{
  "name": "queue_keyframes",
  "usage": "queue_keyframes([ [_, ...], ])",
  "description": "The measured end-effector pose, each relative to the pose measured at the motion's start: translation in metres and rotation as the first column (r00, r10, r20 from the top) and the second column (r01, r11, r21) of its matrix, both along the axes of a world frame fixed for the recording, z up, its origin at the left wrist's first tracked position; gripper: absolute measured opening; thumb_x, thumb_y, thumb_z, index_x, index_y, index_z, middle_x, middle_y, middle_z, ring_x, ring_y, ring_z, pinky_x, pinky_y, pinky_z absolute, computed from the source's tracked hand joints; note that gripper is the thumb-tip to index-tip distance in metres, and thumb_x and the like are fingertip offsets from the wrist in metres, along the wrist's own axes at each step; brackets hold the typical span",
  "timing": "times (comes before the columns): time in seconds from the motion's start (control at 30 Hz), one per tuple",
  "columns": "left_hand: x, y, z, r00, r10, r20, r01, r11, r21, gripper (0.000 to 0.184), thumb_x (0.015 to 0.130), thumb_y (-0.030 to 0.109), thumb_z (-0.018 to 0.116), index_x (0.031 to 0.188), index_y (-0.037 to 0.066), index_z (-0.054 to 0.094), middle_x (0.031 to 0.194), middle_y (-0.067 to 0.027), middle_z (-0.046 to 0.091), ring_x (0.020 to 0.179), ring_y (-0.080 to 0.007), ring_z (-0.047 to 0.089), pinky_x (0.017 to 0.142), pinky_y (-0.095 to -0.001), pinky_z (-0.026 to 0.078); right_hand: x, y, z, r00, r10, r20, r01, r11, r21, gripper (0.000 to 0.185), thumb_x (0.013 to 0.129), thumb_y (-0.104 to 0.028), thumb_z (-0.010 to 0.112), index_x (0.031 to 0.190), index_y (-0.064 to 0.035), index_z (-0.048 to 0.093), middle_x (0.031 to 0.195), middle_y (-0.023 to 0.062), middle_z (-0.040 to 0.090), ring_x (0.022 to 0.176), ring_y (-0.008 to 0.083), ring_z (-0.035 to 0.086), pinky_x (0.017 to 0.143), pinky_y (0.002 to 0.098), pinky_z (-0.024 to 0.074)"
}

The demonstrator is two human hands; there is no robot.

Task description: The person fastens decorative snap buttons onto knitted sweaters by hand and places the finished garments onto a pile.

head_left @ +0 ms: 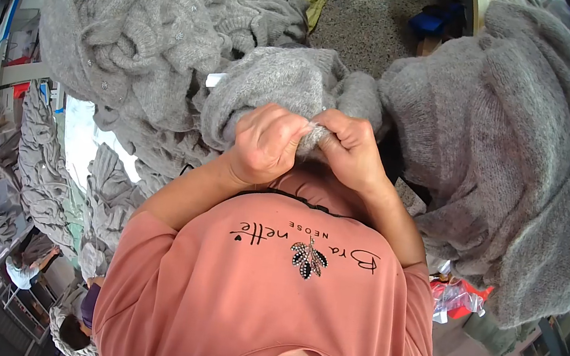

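Note:
A fuzzy grey knitted garment (280,76) lies bunched in front of my body, a small white tag (216,80) showing at its left. My left hand (267,141) is closed, thumb and fingers pinching a piece of its edge. Close beside it, my right hand (351,149) grips the same edge from the other side. A short stretch of grey knit shows between the two hands. What lies inside the fists is hidden by the fingers.
A large heap of grey knitwear (154,24) with small shiny beads rises at the left. More grey knitwear (499,134) hangs or lies at the right. Beyond is a speckled floor (367,19) with a blue object (435,19). People are at work at the far lower left.

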State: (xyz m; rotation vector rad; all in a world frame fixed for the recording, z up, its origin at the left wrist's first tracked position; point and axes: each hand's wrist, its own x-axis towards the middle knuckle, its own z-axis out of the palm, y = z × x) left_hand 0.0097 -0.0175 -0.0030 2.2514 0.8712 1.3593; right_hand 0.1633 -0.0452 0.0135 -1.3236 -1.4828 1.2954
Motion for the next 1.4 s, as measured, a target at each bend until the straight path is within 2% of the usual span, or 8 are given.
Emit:
queue_keyframes([
  [0.67, 0.002, -0.012, 0.000, 0.999, -0.038, 0.010, 0.038, 0.998, -0.051, 0.014, 0.071, 0.001, 0.064, 0.077, 0.001, 0.052, 0.062, -0.0092, 0.055, 0.049, -0.0172, 0.051, 0.044, -0.0267, 0.040, 0.000, -0.006, -0.014, 0.897, -0.321, 0.305, 0.001, 0.690, 0.724, 0.018, 0.056, 0.000, 0.055, 0.073, -0.0008, 0.053, 0.062, 0.0080, 0.047, 0.050, 0.0244, 0.049, 0.045, 0.0331, 0.0406],
  [0.8, -0.021, -0.004, 0.013, 0.895, 0.104, 0.433, 0.222, 0.739, -0.637, 0.018, 0.079, 0.017, 0.060, 0.080, 0.001, 0.052, 0.068, -0.0037, 0.055, 0.057, -0.0077, 0.051, 0.047, -0.0204, 0.038, 0.002, -0.009, 0.002, 0.996, 0.057, 0.075, -0.092, 0.749, 0.656, 0.028, 0.055, 0.006, 0.053, 0.082, 0.0005, 0.056, 0.082, 0.0127, 0.056, 0.069, 0.0282, 0.054, 0.059, 0.0341, 0.0453],
  [0.9, -0.015, 0.045, 0.013, 0.997, 0.056, -0.049, -0.071, 0.540, -0.838, 0.033, 0.076, 0.026, 0.062, 0.089, -0.003, 0.053, 0.084, -0.0100, 0.059, 0.063, -0.0121, 0.056, 0.054, -0.0237, 0.045, -0.012, -0.015, 0.007, 0.895, 0.436, -0.094, -0.323, 0.779, 0.537, 0.028, 0.054, 0.010, 0.049, 0.081, 0.0007, 0.055, 0.081, 0.0126, 0.053, 0.072, 0.0294, 0.053, 0.060, 0.0346, 0.0445],
  [0.93, -0.007, 0.047, -0.008, 0.952, -0.042, -0.303, -0.182, 0.718, -0.672, 0.036, 0.074, 0.026, 0.062, 0.092, -0.004, 0.054, 0.083, -0.0137, 0.060, 0.066, -0.0182, 0.059, 0.059, -0.0290, 0.047, -0.015, -0.019, 0.009, 0.834, 0.528, -0.160, -0.438, 0.810, 0.391, 0.026, 0.056, 0.009, 0.049, 0.080, 0.0011, 0.054, 0.078, 0.0133, 0.052, 0.072, 0.0308, 0.053, 0.061, 0.0353, 0.0441],
  [0.97, 0.003, 0.045, -0.029, 0.824, -0.061, -0.563, -0.244, 0.859, -0.450, 0.040, 0.073, 0.025, 0.062, 0.096, -0.006, 0.054, 0.083, -0.0173, 0.061, 0.070, -0.0244, 0.061, 0.063, -0.0344, 0.048, -0.015, -0.021, 0.009, 0.837, 0.537, -0.105, -0.470, 0.804, 0.365, 0.027, 0.055, 0.008, 0.051, 0.082, 0.0016, 0.054, 0.080, 0.0139, 0.054, 0.072, 0.0309, 0.054, 0.062, 0.0352, 0.0448],
  [1.03, 0.017, 0.023, -0.075, 0.506, -0.568, -0.649, -0.233, 0.634, -0.737, 0.036, 0.067, 0.020, 0.064, 0.091, -0.006, 0.057, 0.086, -0.0249, 0.059, 0.081, -0.0372, 0.059, 0.071, -0.0414, 0.047, -0.011, -0.018, 0.008, 0.821, 0.571, -0.003, -0.539, 0.776, 0.327, 0.031, 0.054, 0.006, 0.053, 0.085, 0.0027, 0.055, 0.084, 0.0153, 0.056, 0.074, 0.0310, 0.056, 0.063, 0.0350, 0.0460],
  [1.23, -0.060, 0.025, 0.031, 0.992, 0.103, -0.077, -0.127, 0.688, -0.715, 0.033, 0.064, 0.017, 0.069, 0.088, -0.004, 0.060, 0.079, -0.0136, 0.063, 0.070, -0.0209, 0.059, 0.064, -0.0333, 0.046, 0.019, -0.029, 0.007, 0.963, 0.228, -0.141, -0.207, 0.967, 0.149, 0.025, 0.065, 0.002, 0.061, 0.089, 0.0026, 0.056, 0.088, 0.0134, 0.058, 0.073, 0.0203, 0.060, 0.064, 0.0273, 0.0484],
  [1.4, -0.248, 0.038, 0.206, 0.268, 0.962, -0.055, -0.956, 0.273, 0.107, 0.048, 0.071, 0.036, 0.067, 0.096, -0.004, 0.058, 0.088, -0.0151, 0.062, 0.072, -0.0230, 0.060, 0.064, -0.0333, 0.049, 0.020, -0.024, -0.013, 0.933, 0.164, -0.320, -0.158, 0.986, 0.044, 0.015, 0.069, 0.004, 0.057, 0.084, 0.0036, 0.056, 0.084, 0.0099, 0.057, 0.070, 0.0141, 0.058, 0.062, 0.0235, 0.0474],
])
